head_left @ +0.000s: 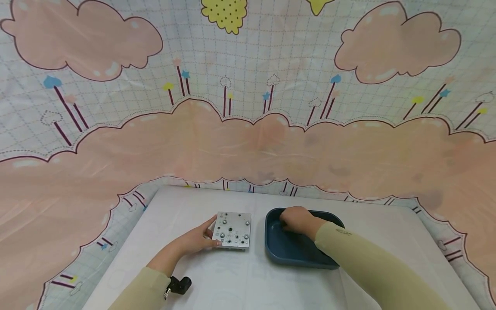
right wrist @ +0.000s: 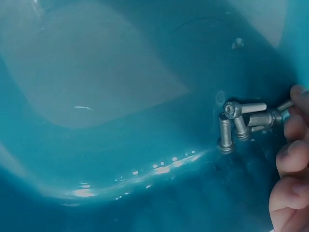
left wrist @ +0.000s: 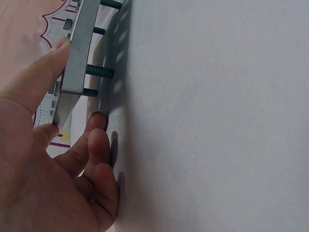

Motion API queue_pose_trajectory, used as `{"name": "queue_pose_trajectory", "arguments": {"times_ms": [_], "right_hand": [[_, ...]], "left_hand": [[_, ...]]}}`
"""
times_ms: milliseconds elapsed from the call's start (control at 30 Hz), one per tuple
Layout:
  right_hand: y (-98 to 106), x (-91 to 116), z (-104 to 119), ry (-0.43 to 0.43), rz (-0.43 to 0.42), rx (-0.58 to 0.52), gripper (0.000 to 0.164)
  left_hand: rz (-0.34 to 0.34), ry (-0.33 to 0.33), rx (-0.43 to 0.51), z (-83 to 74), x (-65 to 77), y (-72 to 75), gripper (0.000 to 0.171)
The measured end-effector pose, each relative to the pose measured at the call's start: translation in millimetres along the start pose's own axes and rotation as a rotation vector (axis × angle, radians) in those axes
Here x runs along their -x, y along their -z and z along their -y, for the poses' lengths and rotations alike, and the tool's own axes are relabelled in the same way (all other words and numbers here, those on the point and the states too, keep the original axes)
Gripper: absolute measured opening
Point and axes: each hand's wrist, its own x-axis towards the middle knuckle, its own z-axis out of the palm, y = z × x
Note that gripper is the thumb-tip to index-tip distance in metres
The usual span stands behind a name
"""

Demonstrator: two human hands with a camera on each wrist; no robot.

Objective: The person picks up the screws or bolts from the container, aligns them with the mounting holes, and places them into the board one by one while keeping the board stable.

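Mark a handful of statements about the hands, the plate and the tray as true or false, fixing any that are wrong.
1. The left hand holds the metal plate near its edge. True.
2. The right hand reaches into the blue tray. True.
3. The plate lies inside the tray. False: it is beside the tray, in the left hand.
4. The tray has nothing in it but the hand. False: several metal screws lie there.
5. Threaded shanks stick out from the plate's underside. True.
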Motion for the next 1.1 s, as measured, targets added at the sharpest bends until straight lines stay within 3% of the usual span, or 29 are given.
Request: {"name": "queue_pose_trajectory", "arguments": {"times_ms": [533, 1100], "right_hand": [[18, 17, 0, -0.062, 0.066, -0.141, 0.003], [35, 41, 0, -0.068, -0.075, -0.323, 0.009]], "left_hand": [[0.019, 0.011, -0.038, -6.9, 1.7, 2.2, 0.102], [0.031, 0.019, -0.054, -3.2, -0.1, 2.3, 0.108]]}}
